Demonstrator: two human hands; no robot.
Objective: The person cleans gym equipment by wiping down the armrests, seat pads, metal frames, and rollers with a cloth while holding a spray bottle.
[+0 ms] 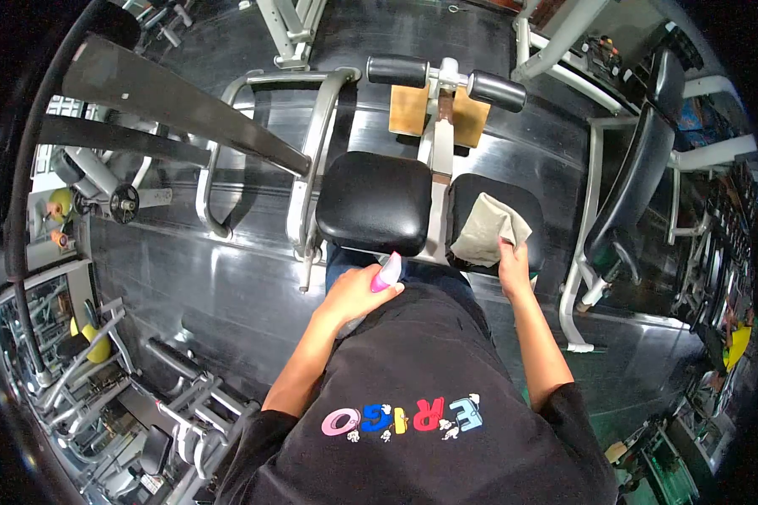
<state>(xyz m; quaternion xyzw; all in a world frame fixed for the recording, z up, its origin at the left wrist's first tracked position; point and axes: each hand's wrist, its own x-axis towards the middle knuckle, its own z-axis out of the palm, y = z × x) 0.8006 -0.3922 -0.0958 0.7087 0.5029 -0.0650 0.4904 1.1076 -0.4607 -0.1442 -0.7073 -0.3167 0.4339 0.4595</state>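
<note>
Black rubber-looking floor [253, 290] spreads all around the square black pad [372, 202], the landmark here. Nearest the camera, on the near side of that pad, is the person's black T-shirt [429, 353]. A grey beam [185, 105] slants in from the pad's far left, passing in front of part of the tubular frame [316, 143] standing just left of the pad. Well to the pad's right, an inclined bench [640, 160] closes off that side; more machines crowd the lower left.

Just right of the square pad, across a pale upright [440, 143], is a second black pad [526, 198]. Beyond the square pad, wooden boards [408, 109] sit beneath two black rollers [398, 70].

A folded beige cloth [487, 231] covers part of the second pad, right of the square one; the right hand [514, 268] has its fingers pinched around the cloth's near corner. At the square pad's near edge, the left hand [358, 293] wraps its fingers around a small pink-and-white container [387, 273]; whether its tip touches the pad cannot be told.

Coloured letters [404, 418] on the shirt, upside down from here, spell "ERIGO".
</note>
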